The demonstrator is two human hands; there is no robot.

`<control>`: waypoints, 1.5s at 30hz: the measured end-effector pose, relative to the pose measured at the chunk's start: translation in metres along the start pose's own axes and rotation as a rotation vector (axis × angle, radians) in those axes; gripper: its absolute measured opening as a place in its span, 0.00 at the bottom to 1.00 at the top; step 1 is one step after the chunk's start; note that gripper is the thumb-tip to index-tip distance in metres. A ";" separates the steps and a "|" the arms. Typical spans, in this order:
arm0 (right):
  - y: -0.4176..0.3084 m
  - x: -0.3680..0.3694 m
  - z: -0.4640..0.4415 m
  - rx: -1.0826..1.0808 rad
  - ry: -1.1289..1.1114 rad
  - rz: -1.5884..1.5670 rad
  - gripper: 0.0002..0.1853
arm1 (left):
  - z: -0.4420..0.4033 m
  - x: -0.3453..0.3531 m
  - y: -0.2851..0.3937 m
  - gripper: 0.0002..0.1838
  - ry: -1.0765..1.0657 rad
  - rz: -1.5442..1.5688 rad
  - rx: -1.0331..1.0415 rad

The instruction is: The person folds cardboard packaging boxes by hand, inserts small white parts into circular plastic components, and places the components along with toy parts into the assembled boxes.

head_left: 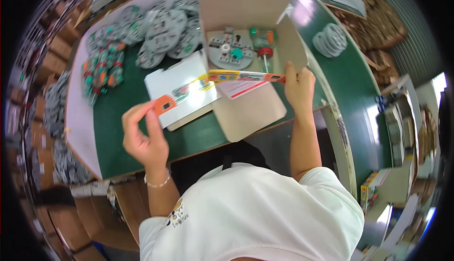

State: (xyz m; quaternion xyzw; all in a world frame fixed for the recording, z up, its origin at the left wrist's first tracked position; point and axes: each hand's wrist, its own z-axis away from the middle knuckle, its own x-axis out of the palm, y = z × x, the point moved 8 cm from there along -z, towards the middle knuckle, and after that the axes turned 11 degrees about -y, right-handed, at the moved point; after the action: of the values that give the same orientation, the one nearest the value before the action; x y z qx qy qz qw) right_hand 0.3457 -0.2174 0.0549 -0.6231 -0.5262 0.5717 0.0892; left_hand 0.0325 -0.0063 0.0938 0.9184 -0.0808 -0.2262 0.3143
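White T-shirt (pixel 250 209) fabric is seen nearest the camera, below the open carton (pixel 246 0). To the carton's near left, the orange-ended printed strip (pixel 165 105) is pinched at its outer end by the left hand (pixel 145 138), thumb and index brought together and the other fingers loosely curled; a bracelet (pixel 157 181) is worn on that wrist. At the carton's near right corner, the wall is gripped by the right hand (pixel 300 88), its fingers closed around the edge.

In front of the carton, a plain brown flap (pixel 250 114) is spread over the green bench (pixel 127 142), with a red-lined white paper (pixel 240 88) partly covering it. Inside the carton, a grey disc (pixel 231 63) set with small parts is held on the left, beside a clear container with a red ring (pixel 266 58).

Left of the carton, bagged orange and green parts (pixel 103 69) are laid near heaped grey discs (pixel 163 31). To its right, round clear pieces (pixel 329 40) are stacked on green surface, and folded brown cardboard (pixel 378 19) is piled beyond.
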 end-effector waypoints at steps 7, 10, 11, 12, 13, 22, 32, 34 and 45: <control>0.113 -0.160 0.092 0.347 0.539 0.383 0.21 | 0.032 0.001 -0.043 0.06 -0.071 0.043 -0.116; 0.156 -0.205 0.133 0.501 0.638 0.522 0.21 | 0.038 0.006 -0.054 0.07 -0.089 0.063 -0.163; 0.168 -0.215 0.142 0.514 0.650 0.532 0.21 | 0.039 0.007 -0.057 0.07 -0.091 0.066 -0.184; 0.181 -0.224 0.151 0.566 0.678 0.544 0.22 | 0.041 0.008 -0.059 0.07 -0.095 0.065 -0.206; 0.193 -0.231 0.158 0.621 0.698 0.558 0.23 | 0.039 0.011 -0.059 0.07 -0.114 0.072 -0.208; 0.183 -0.235 0.171 0.549 1.102 1.049 0.18 | 0.049 0.008 -0.055 0.06 -0.149 0.022 -0.234; 0.201 -0.171 -0.041 0.157 0.638 0.004 0.30 | 0.081 0.001 -0.073 0.07 -0.032 -0.001 -0.290; 0.252 -0.159 -0.068 0.529 0.534 -0.476 0.34 | 0.083 -0.002 -0.075 0.07 -0.004 0.005 -0.303; 0.289 -0.149 -0.101 0.942 0.136 -0.659 0.45 | 0.086 -0.002 -0.076 0.07 0.017 -0.010 -0.341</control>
State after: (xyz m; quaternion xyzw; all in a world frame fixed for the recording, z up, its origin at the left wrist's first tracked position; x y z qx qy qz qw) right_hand 0.6182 -0.4056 -0.0254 -0.3550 -0.3743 0.6449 0.5639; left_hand -0.0091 0.0082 -0.0123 0.8539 -0.0342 -0.2306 0.4654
